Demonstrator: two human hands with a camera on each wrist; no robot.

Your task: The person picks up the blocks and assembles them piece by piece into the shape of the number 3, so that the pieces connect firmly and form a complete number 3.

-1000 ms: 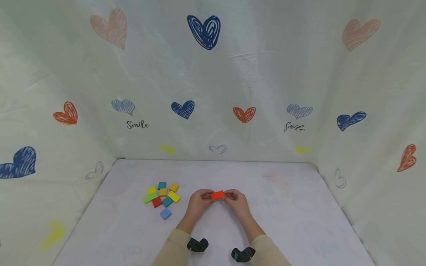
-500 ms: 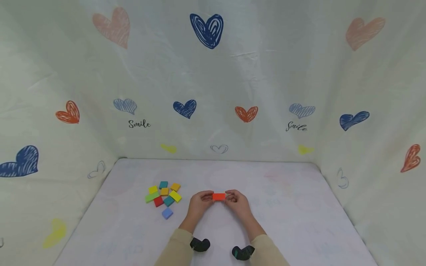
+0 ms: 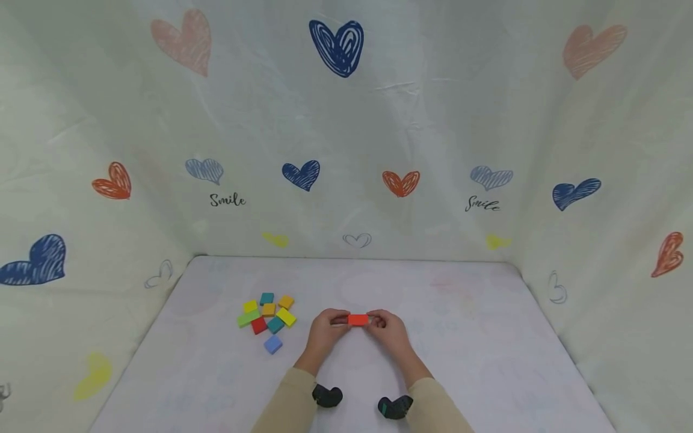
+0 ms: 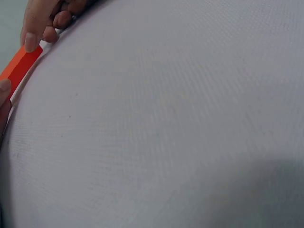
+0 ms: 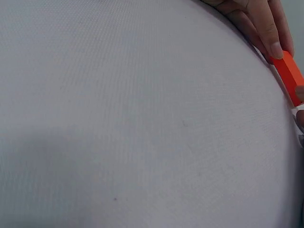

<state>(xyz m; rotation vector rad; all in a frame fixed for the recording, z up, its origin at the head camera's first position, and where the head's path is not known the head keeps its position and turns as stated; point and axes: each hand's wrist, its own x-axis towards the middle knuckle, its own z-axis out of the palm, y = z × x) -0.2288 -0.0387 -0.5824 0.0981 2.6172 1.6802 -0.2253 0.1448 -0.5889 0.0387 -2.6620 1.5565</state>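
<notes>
An orange-red rectangular block (image 3: pixel 358 320) lies level between my two hands, near the middle of the table. My left hand (image 3: pixel 325 331) pinches its left end between thumb and fingers. At the opposite end, the thumb and fingers of my right hand (image 3: pixel 390 331) pinch it too. Both wrist views catch the orange-red block (image 4: pixel 20 69) only at their edge, with a thumb on its near face. In the right wrist view the block (image 5: pixel 288 73) runs off the frame's right side.
Left of my hands lies a loose cluster of several blocks, among them a lime green one (image 3: pixel 249 318), a red one (image 3: pixel 259 325) and a yellow one (image 3: pixel 286 317). A blue block (image 3: pixel 273 344) sits nearest me. Heart-printed white cloth (image 3: pixel 433 120) encloses the white table (image 3: pixel 487 337).
The orange-red block has turned from a slant to level between the two hands, mostly in the first half second. Both hands keep their pinch. The whole view has shifted slightly.
</notes>
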